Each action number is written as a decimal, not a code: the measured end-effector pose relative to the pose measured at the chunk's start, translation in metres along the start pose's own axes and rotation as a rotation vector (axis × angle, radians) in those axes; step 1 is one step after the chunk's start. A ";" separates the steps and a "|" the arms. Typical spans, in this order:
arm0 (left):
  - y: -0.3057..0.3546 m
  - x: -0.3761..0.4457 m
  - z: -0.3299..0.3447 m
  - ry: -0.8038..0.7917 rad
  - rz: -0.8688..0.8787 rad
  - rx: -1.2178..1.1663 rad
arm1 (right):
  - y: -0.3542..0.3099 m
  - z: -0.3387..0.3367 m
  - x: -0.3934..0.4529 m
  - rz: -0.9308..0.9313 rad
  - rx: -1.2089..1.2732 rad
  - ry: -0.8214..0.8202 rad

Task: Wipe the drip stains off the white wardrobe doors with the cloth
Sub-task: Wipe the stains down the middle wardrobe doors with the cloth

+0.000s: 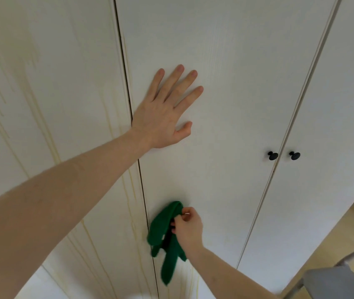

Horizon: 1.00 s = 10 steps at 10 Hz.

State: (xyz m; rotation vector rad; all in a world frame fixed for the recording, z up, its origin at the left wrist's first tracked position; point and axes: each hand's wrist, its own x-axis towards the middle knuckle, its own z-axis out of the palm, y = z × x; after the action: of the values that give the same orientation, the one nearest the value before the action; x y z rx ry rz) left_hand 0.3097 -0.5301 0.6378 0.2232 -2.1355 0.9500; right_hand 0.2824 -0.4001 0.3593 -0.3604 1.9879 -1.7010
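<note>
Left hand (165, 113) flat, fingers spread, on door (225, 61). Below it, right hand (188, 228) pinches bunched cloth (161, 229): soft, light, limp; wad tighter for stains (128, 190).

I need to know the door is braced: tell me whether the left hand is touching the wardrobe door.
Touching. The head view shows the left hand laid flat, fingers spread, on the middle wardrobe door, with no gap visible under the palm.

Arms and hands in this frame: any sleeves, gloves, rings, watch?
Both forearms are bare as far as the frame shows, with no sleeves in view. The left hand and right hand wear no gloves. No watch, ring or wristband shows on either.
</note>
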 end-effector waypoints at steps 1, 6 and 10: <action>0.000 0.000 0.000 0.018 0.004 -0.005 | 0.005 0.039 -0.008 0.068 0.025 -0.120; 0.000 0.000 0.001 0.000 -0.002 -0.005 | 0.048 -0.014 0.022 0.152 -0.276 0.072; 0.001 0.000 -0.003 -0.049 -0.014 -0.015 | 0.033 -0.141 0.071 0.240 -0.329 0.357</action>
State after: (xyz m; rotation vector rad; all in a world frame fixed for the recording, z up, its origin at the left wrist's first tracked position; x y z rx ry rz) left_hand 0.3107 -0.5271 0.6385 0.2567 -2.1823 0.9289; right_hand 0.1522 -0.3108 0.3266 0.0823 2.4634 -1.3603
